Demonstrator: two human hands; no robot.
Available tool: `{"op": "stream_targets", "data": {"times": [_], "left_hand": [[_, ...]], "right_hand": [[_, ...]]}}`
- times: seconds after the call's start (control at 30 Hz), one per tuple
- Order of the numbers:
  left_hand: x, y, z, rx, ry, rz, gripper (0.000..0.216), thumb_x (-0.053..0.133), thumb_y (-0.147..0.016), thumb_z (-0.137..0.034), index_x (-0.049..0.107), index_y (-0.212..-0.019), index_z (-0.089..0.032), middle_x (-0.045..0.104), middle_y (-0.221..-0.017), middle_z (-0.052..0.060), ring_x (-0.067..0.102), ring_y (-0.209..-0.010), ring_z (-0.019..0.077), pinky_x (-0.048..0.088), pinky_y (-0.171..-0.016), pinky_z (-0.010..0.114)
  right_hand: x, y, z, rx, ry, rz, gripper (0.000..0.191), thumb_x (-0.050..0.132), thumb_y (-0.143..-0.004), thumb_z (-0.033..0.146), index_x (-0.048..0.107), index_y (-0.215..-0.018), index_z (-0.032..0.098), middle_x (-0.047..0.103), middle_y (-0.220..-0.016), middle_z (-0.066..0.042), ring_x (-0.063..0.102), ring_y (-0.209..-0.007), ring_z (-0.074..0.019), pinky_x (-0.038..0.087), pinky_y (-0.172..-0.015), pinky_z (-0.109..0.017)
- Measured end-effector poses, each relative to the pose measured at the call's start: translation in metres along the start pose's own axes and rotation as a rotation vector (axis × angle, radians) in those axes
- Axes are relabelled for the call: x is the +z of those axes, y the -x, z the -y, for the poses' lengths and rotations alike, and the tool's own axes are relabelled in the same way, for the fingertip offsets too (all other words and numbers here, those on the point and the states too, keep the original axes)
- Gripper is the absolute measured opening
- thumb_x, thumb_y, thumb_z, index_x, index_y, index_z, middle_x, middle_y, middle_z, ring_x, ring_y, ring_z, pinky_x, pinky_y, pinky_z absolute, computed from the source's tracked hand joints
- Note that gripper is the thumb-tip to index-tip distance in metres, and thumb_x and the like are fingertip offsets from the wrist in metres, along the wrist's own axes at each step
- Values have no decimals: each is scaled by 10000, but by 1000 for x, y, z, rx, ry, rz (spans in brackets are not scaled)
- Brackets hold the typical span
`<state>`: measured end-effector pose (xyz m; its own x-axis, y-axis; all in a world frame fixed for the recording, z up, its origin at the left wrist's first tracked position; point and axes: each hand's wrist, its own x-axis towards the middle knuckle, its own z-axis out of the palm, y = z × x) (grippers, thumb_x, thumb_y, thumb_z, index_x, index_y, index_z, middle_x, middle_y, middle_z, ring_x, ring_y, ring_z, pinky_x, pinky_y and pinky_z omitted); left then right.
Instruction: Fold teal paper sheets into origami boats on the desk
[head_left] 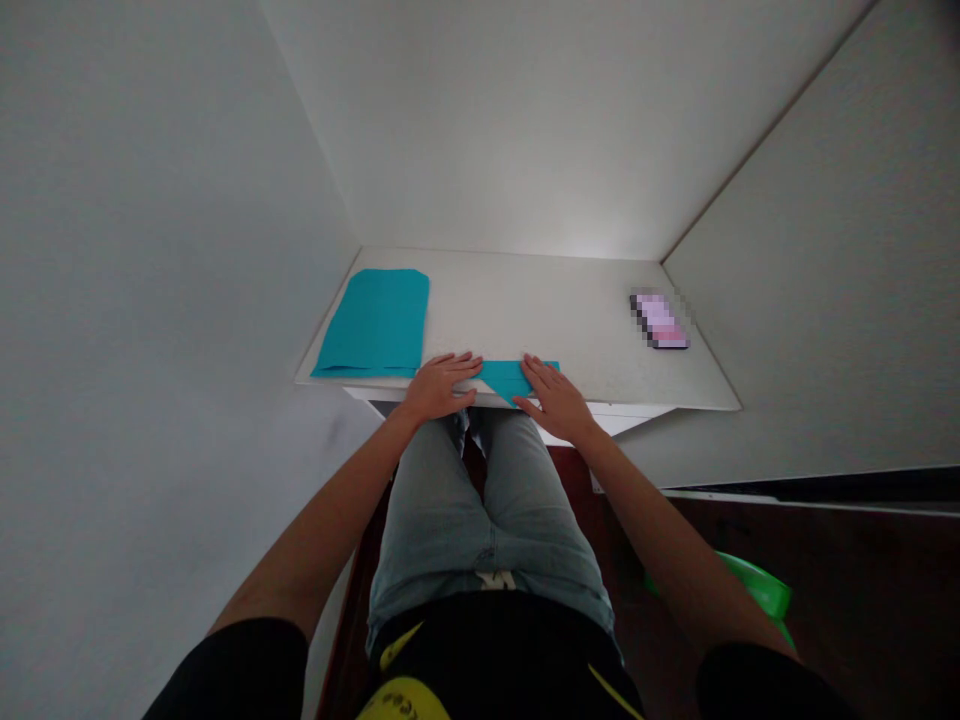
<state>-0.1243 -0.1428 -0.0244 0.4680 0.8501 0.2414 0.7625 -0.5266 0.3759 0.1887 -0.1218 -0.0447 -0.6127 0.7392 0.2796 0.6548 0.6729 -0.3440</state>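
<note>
A folded piece of turquoise paper (504, 375) lies at the front edge of the white tabletop, with one pointed corner toward me. My left hand (441, 386) rests flat with its fingers stretched over the paper's left end. On the right end lies my right hand (553, 396), also flat, fingers extended and thumb near the pointed corner. Both palms hide parts of the paper. To the left, a stack of turquoise sheets (379, 322) sits close beside my left hand.
A phone (661, 322), blurred by pixelation, lies at the tabletop's right side. Walls (495, 130) enclose the white table (517, 300) at the back and both sides. Below on the dark floor, a green plastic object (757, 585) shows partly behind my right arm.
</note>
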Motion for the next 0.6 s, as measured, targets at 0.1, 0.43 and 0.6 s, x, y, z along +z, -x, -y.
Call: {"op": "stream_targets", "data": {"times": [0.1,0.43,0.6], "left_hand": [[2,0,1,1,4,0,606,686,-953,-399,631,-1541,-260,589,-1613,44,537,-1537,260,374,-1319,495],[0,7,5,-57,227,7,281,725,-966,-386,818,-1224,-324,784,-1358,-4,617,-1464,260,362,-1314,543],[4,1,7,-284,487,-98,385,703,-971,-560,832,-1127,-233,854,-1105,50,794,-1090,270,606,-1032,439]], "right_hand": [[-13,16,-21,10,43,-19,836,527,-1065,647,291,-1750,230,393,-1755,-133,418,-1615,-337,366,-1329,-589],[-18,24,-23,21,-80,-211,294,655,-1044,482,775,-1175,248,812,-1211,-114,733,-1137,-314,550,-984,-506],[-24,11,-22,181,-330,-203,315,620,-1037,524,740,-1001,235,768,-937,-76,693,-844,-248,550,-779,-401]]}}
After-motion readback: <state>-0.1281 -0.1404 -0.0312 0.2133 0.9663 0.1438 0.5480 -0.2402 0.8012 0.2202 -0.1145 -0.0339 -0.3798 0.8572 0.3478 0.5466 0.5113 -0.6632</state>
